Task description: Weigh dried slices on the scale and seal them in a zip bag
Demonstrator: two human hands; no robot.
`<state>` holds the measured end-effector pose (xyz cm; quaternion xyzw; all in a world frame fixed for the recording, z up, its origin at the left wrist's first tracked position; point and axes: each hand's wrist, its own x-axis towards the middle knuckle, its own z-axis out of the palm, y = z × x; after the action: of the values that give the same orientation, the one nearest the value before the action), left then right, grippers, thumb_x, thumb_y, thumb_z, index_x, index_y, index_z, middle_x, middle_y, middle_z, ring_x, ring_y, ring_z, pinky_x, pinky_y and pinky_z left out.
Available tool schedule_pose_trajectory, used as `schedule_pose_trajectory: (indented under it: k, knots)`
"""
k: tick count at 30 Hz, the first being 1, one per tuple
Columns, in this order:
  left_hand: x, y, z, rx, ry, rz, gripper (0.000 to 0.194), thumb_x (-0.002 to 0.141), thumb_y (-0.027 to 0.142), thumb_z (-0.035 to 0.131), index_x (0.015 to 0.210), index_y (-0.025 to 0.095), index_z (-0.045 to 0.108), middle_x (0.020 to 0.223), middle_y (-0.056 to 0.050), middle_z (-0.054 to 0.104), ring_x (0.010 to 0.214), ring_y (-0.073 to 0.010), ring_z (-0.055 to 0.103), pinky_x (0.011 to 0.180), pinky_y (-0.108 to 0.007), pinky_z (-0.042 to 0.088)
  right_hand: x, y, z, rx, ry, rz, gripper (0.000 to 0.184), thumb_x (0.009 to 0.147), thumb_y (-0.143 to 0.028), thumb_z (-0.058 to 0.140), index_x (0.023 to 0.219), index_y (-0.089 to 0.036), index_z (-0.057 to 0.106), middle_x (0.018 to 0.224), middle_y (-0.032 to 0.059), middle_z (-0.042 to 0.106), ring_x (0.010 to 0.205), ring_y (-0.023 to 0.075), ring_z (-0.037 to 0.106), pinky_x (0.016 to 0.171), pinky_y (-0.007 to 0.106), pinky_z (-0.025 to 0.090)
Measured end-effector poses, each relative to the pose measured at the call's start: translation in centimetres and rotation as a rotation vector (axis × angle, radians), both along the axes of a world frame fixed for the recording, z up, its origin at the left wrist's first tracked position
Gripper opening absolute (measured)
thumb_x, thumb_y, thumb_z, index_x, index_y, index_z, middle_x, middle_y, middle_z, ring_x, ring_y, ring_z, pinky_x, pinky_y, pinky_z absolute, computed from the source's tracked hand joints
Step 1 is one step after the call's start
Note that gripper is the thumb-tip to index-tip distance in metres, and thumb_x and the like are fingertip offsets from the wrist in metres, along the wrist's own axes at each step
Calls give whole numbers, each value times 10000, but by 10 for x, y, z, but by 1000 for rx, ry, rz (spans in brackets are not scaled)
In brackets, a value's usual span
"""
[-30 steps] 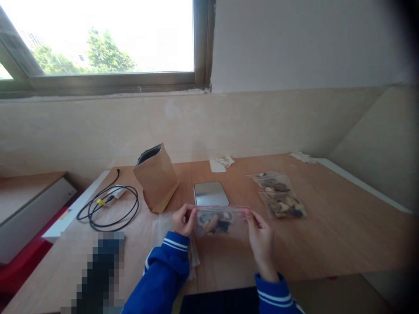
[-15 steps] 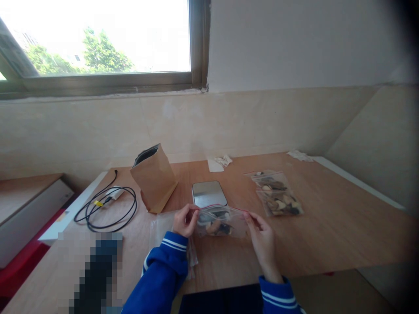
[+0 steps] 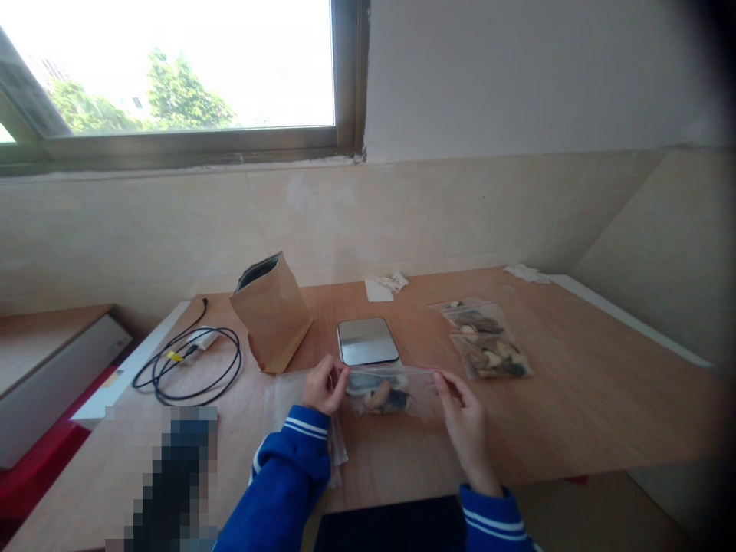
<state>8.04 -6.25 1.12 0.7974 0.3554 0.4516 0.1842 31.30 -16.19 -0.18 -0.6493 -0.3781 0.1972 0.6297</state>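
hands pinching top corners of clear zip bag (image 3: 386,391) of dried pieces, left hand (image 3: 323,387) and right hand (image 3: 467,429), sealing step, next needs firm press along strip.

A single camera sits on the person's head, above the near edge of the wooden table (image 3: 575,399), facing forward and slightly downward toward the far tiled wall (image 3: 460,207) and the metal-framed window (image 3: 172,142) at far left. It is close to the blue-sleeved forearms at the bottom edge, while the table's far edge lies well away. No second view overlaps it.
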Motion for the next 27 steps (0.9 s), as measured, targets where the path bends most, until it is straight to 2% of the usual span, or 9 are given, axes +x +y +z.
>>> schedule_pose_trajectory:
  k: [10,16,21,27]
  knots:
    - [2,2,-6,13,61,68,168,879,321,470,819,179,537,649,17,516,498,-75,465,475,-189,369,-2,-4,4,-36,15,13,526,763,-605,540,955,-134,674,882,141,718,786,255,662,658,322,504]
    - [3,2,-7,34,71,85,189,894,324,452,828,175,547,652,13,523,518,-79,473,494,-191,382,-5,-2,5,-18,24,-14,482,760,-578,562,923,-139,677,889,133,712,826,264,656,741,363,503]
    - [3,0,-5,49,49,61,156,875,302,475,833,175,554,667,14,527,516,-76,466,496,-194,372,-6,-2,6,-24,9,-35,479,769,-577,550,917,-138,673,902,136,708,851,268,647,768,374,492]
    - [3,-5,0,-4,36,-35,164,853,318,485,886,170,546,668,9,520,515,-87,456,493,-211,365,-12,-1,7,3,62,-29,487,766,-584,546,915,-136,662,903,136,707,835,258,650,749,355,494]
